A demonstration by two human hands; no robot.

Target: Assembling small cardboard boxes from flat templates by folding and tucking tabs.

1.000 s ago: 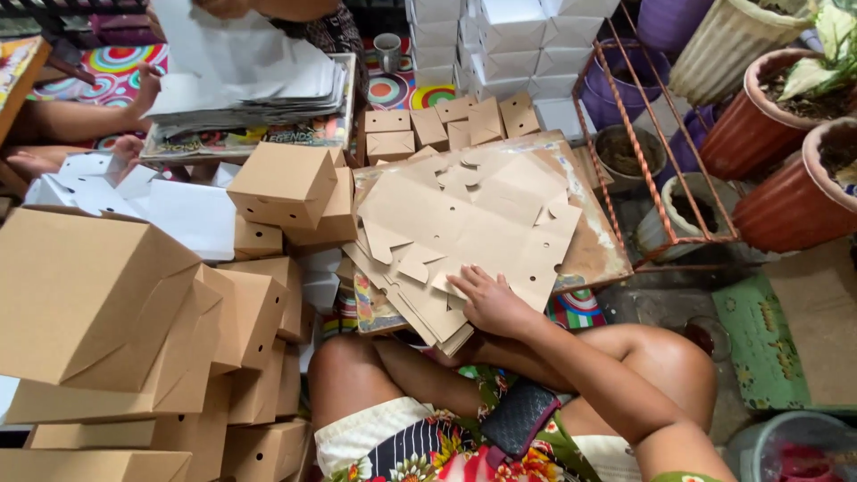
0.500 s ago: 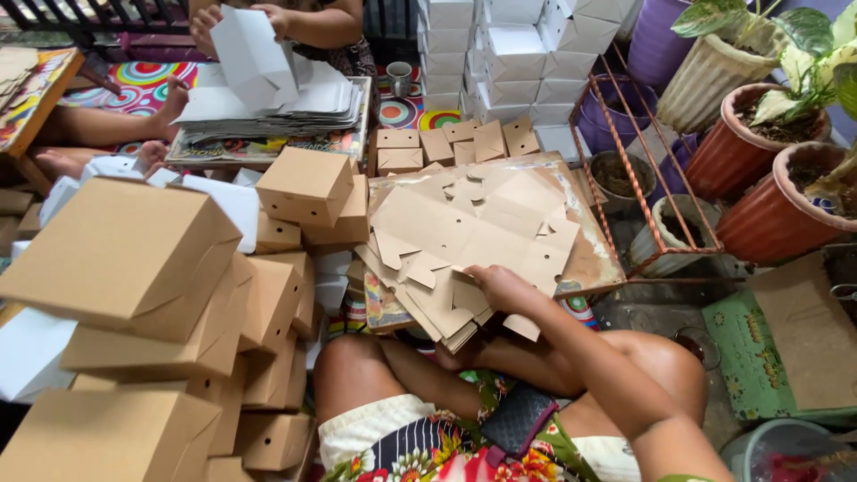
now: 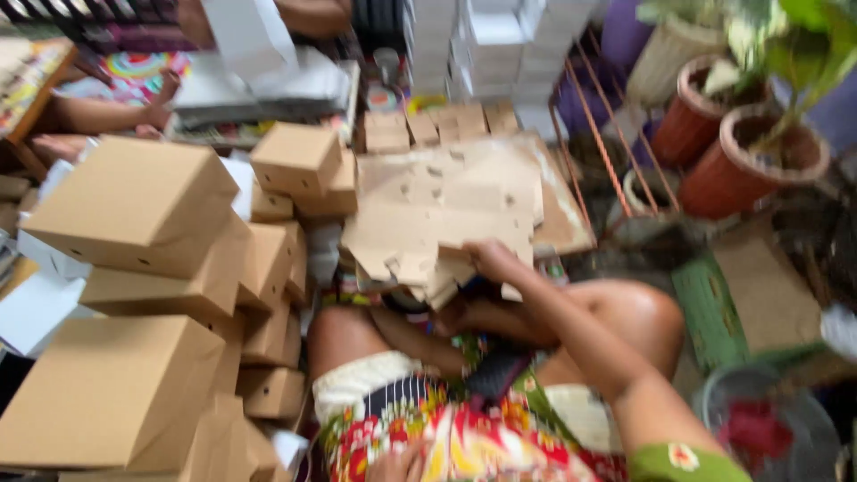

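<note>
A pile of flat brown cardboard blanks lies on the floor in front of my crossed legs. My right hand reaches across my knee and grips the near edge of the top blanks, which lift a little. My left hand shows only as a few fingers at the bottom edge, resting on my patterned clothing; the blur hides whether it holds anything. To my left rise stacks of folded brown boxes.
Another person's arm and a white sheet are at the top left, over a pile of white blanks. White boxes are stacked at the back. A rust wire rack and terracotta plant pots stand on the right.
The view has dipped and swung, blurring the picture. My right hand has slid to the near edge of the blanks and curled around them. The other person has raised a white sheet.
</note>
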